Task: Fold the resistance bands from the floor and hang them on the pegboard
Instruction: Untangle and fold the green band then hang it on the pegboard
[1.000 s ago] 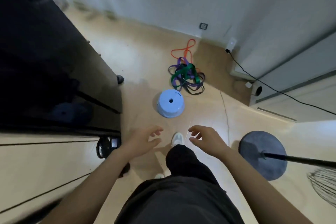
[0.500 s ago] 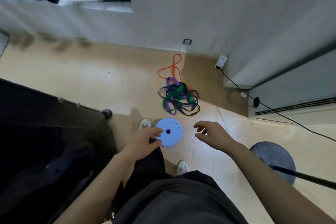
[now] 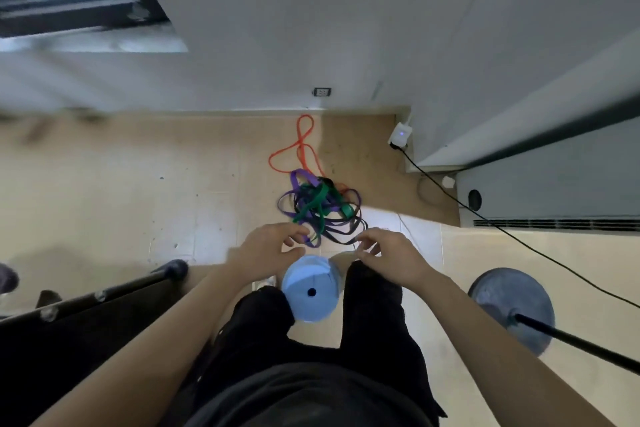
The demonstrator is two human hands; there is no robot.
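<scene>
A tangled pile of resistance bands (image 3: 320, 210) in purple, green and black lies on the tiled floor close to the wall. An orange band (image 3: 298, 149) loops out of the pile toward the wall. My left hand (image 3: 270, 246) hovers at the pile's near left edge with its fingers apart and curled, holding nothing. At the near right edge my right hand (image 3: 388, 255) is held the same way, empty. No pegboard is in view.
A light blue upturned tub (image 3: 310, 289) stands on the floor between my legs. A dark cabinet (image 3: 69, 333) fills the lower left. A round grey stand base (image 3: 512, 308) with a black pole is at right. A black cable (image 3: 485, 218) runs from a white wall plug (image 3: 400, 133).
The view has moved forward toward the bands. The blue tub has come from ahead of my hands to between my legs, and both hands now reach the pile's near edge.
</scene>
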